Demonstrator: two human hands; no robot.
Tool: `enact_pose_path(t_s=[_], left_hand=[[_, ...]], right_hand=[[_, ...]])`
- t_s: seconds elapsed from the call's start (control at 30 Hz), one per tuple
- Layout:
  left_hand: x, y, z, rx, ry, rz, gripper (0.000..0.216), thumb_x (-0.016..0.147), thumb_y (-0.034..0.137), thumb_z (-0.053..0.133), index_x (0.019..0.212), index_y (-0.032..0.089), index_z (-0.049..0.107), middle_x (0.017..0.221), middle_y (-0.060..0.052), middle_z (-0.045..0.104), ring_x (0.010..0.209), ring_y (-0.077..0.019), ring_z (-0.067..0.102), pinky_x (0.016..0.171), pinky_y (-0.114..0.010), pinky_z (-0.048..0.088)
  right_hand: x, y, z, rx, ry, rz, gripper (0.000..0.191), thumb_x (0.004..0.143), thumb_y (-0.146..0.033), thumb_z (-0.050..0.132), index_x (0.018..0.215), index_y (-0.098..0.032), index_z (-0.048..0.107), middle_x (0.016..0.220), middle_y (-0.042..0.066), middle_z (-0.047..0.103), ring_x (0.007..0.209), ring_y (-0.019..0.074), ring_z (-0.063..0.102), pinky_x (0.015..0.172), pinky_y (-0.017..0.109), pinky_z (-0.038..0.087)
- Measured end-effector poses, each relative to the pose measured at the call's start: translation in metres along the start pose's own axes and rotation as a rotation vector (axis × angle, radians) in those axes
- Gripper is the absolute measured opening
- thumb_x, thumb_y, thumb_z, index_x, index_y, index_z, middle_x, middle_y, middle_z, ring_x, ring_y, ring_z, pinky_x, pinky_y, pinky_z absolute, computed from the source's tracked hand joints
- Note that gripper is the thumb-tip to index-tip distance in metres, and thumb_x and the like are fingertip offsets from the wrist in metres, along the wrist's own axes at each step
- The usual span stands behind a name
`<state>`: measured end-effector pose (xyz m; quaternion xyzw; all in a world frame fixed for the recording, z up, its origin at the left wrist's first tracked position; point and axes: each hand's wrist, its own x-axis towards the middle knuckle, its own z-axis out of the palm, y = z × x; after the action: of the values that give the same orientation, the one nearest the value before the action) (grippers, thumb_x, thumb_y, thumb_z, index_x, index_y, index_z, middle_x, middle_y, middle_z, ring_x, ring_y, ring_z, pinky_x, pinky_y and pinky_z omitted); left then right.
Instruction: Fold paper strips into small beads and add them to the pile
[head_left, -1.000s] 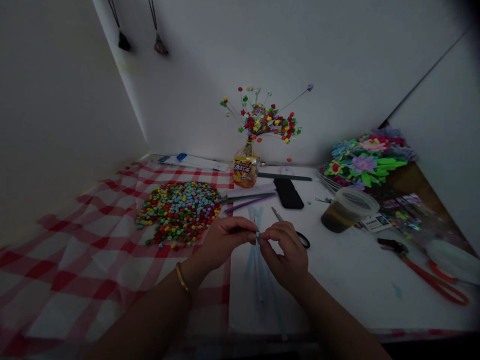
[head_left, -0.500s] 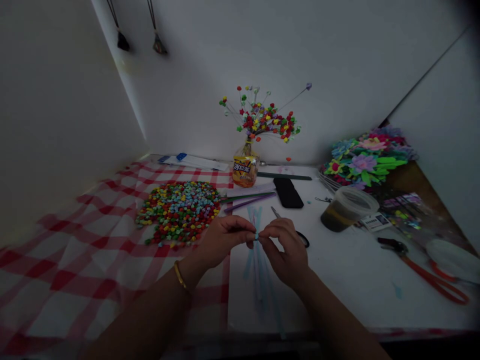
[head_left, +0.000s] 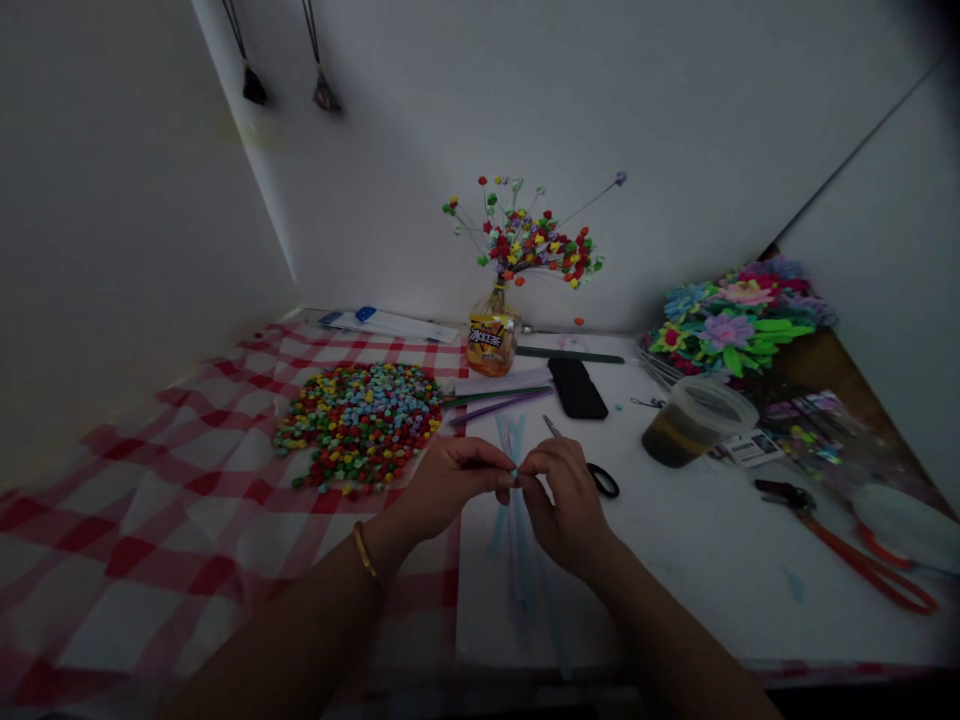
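My left hand point(head_left: 465, 478) and my right hand point(head_left: 568, 505) meet at the fingertips, thumb and forefinger of each pinched together. Between them is a tiny light-blue folded paper piece point(head_left: 515, 473), almost wholly covered by the fingers. Pale blue and lilac paper strips point(head_left: 517, 575) lie on the white board point(head_left: 675, 580) below my hands. Scissors point(head_left: 604, 481) with black handles rest partly hidden behind my right hand. Left of my hands, many small coloured folded paper stars point(head_left: 360, 425) are heaped on the red-and-white checked cloth point(head_left: 187, 520).
Behind stand a bottle point(head_left: 491, 345) of star stems and a black phone point(head_left: 577, 388). On the right are a tilted plastic tub point(head_left: 697, 420) with dark liquid, fuzzy flowers point(head_left: 735, 320) and pliers-like cutters point(head_left: 795, 495) with an orange strap. Purple and green strips point(head_left: 499, 405) lie near the phone.
The fingertips have closed further over the light-blue paper piece, so less of it shows. My right hand has shifted slightly, uncovering more of the scissors' handle. The view has moved a little.
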<state>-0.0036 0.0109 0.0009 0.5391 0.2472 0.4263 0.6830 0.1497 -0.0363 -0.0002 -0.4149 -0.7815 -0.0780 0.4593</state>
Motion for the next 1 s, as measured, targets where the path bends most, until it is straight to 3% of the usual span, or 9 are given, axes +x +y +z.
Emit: enact_pose_path(t_s=[0.4,0.83,1.0], left_hand=[[0.001,0.002,-0.005,0.025,-0.007,0.089,0.008,0.065,0.014,0.072,0.073,0.014,0.072,0.059,-0.002,0.067,0.056,-0.0115,0.060,0.059,-0.023,0.049],[0.001,0.000,-0.007,0.032,-0.003,0.033,0.017,0.058,0.016,0.077,0.074,0.014,0.072,0.059,-0.002,0.068,0.055,-0.0134,0.062,0.058,-0.025,0.050],[0.004,0.001,-0.010,0.062,-0.029,0.074,0.011,0.065,0.018,0.073,0.075,0.013,0.072,0.061,-0.003,0.067,0.058,-0.0133,0.062,0.060,-0.025,0.049]], right_hand=[[-0.001,0.002,-0.001,0.032,0.128,0.014,0.010,0.082,-0.012,0.055,0.087,-0.021,0.056,0.076,0.003,0.061,0.076,0.0184,0.055,0.071,0.037,0.042],[-0.002,0.002,0.000,0.000,-0.002,0.063,0.010,0.083,-0.012,0.047,0.077,-0.019,0.050,0.074,0.004,0.057,0.077,0.0190,0.052,0.073,0.037,0.041],[-0.002,0.006,0.002,0.030,0.010,0.062,0.007,0.083,-0.014,0.051,0.081,-0.020,0.054,0.075,0.003,0.060,0.078,0.0187,0.053,0.074,0.036,0.041]])
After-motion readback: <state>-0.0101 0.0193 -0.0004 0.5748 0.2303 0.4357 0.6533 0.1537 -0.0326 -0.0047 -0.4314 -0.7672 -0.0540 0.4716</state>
